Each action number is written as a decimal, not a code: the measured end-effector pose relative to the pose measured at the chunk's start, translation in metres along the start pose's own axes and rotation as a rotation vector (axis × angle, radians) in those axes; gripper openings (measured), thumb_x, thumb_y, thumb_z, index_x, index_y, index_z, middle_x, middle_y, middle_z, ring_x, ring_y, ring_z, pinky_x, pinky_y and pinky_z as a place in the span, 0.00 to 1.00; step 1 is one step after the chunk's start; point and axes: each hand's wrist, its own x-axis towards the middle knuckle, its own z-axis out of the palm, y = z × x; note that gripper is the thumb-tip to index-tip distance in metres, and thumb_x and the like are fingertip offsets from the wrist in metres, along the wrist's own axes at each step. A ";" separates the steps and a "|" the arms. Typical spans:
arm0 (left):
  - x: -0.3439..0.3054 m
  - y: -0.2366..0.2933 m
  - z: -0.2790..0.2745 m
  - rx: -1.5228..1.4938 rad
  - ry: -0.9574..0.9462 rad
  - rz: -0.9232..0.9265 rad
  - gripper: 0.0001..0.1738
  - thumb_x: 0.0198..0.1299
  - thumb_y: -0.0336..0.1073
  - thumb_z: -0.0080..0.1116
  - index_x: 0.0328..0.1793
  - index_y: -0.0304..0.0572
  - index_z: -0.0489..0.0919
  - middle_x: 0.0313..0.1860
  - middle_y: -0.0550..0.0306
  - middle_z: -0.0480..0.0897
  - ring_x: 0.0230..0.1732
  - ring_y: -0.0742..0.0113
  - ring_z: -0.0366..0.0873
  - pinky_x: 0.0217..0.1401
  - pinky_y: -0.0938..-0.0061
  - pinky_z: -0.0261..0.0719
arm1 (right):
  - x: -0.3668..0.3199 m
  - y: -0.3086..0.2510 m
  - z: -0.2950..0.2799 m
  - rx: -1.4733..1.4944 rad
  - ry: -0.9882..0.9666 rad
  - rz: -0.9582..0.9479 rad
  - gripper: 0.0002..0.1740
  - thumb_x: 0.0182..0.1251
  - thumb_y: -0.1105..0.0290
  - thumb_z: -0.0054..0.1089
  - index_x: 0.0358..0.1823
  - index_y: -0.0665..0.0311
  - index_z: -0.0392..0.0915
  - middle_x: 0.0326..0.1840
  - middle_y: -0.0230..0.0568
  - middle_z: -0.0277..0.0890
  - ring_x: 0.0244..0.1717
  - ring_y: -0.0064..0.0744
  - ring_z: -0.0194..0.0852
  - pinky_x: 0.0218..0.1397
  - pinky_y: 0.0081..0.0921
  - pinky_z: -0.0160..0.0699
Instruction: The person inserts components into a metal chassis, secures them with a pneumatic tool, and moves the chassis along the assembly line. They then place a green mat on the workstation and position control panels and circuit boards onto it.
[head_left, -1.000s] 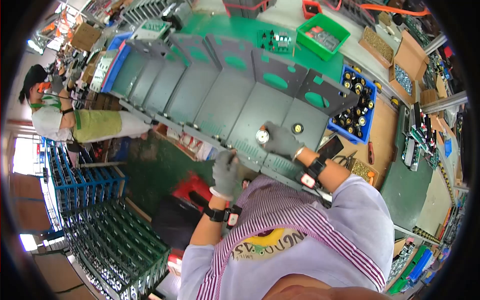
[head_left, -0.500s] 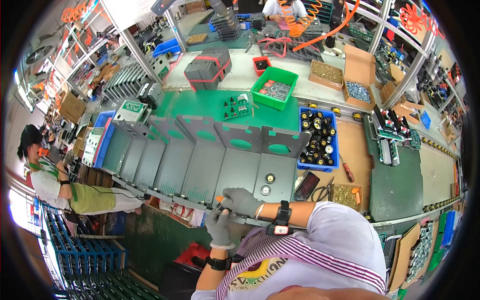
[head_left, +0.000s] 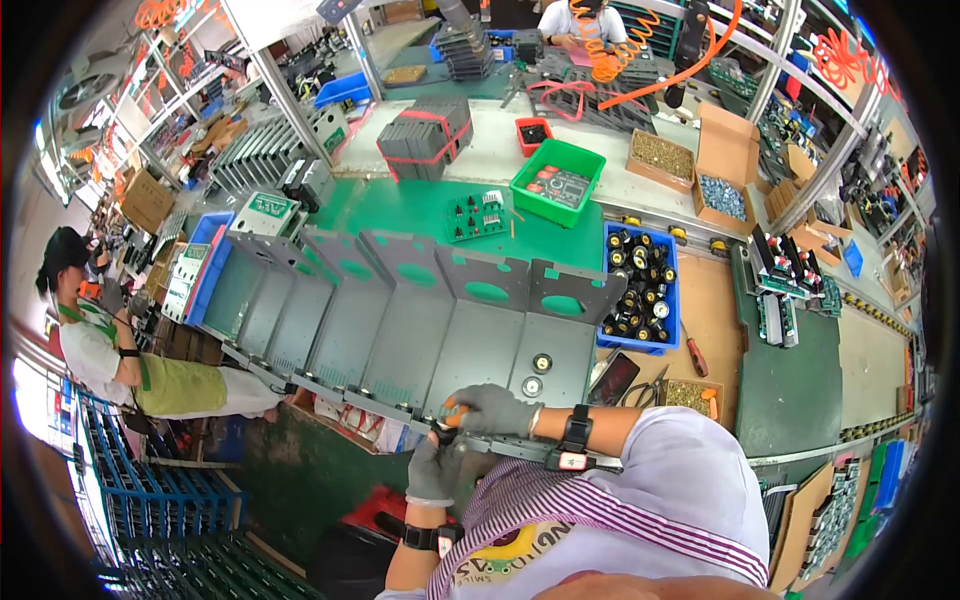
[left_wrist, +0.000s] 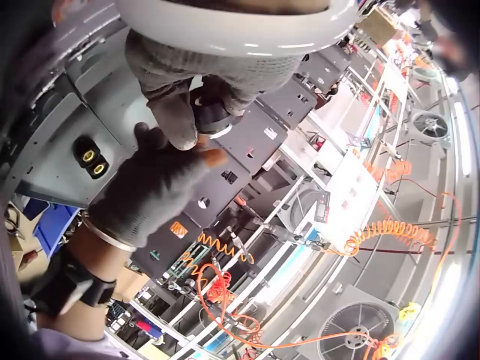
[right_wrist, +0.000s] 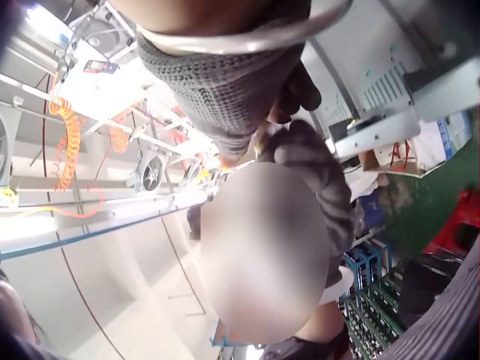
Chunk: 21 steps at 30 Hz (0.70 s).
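Both gloved hands meet over the near edge of a grey metal frame [head_left: 480,345]. My left hand [head_left: 435,472] grips a black round part [left_wrist: 214,118] between thumb and fingers. Against it, my right hand [head_left: 497,411], palm down, has its thumb and finger together at a small part [right_wrist: 262,138], mostly hidden by the fingers. One fingertip [left_wrist: 215,157] of the right glove is orange. Two round black parts with brass centres, one nearer the back [head_left: 542,362] and one nearer the front [head_left: 532,386], stand in the frame's right-hand section.
Right of the frame are a blue bin [head_left: 670,290] of black round parts, a phone [head_left: 613,378], scissors [head_left: 650,385], a screwdriver [head_left: 694,355] and a tray of small brass-coloured pieces [head_left: 688,396]. Behind lie a circuit board [head_left: 477,216] and a green bin [head_left: 558,150]. Another person [head_left: 90,330] stands at left.
My right hand has left the frame's right-hand section and joined my left hand at the near edge. A second round part now stands there. The head view has tilted up.
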 end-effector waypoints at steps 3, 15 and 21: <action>0.006 -0.008 -0.002 -0.204 0.008 -0.065 0.19 0.63 0.41 0.47 0.52 0.31 0.69 0.43 0.50 0.77 0.42 0.61 0.78 0.44 0.70 0.79 | 0.005 0.007 0.021 -0.051 0.079 -0.206 0.17 0.54 0.58 0.55 0.44 0.57 0.75 0.37 0.42 0.74 0.41 0.42 0.73 0.44 0.34 0.70; -0.011 -0.009 0.022 -0.193 0.076 -0.040 0.19 0.62 0.44 0.48 0.54 0.40 0.70 0.46 0.56 0.77 0.44 0.67 0.76 0.45 0.73 0.77 | -0.009 0.000 0.016 0.108 -0.022 -0.166 0.18 0.55 0.60 0.56 0.47 0.58 0.76 0.43 0.45 0.76 0.43 0.41 0.73 0.50 0.32 0.70; -0.022 -0.036 -0.033 -0.044 0.217 0.003 0.17 0.61 0.42 0.48 0.49 0.35 0.71 0.40 0.53 0.78 0.39 0.66 0.78 0.35 0.74 0.75 | 0.009 0.046 0.013 0.397 0.036 0.221 0.19 0.54 0.66 0.54 0.46 0.66 0.76 0.30 0.39 0.78 0.28 0.24 0.73 0.36 0.22 0.73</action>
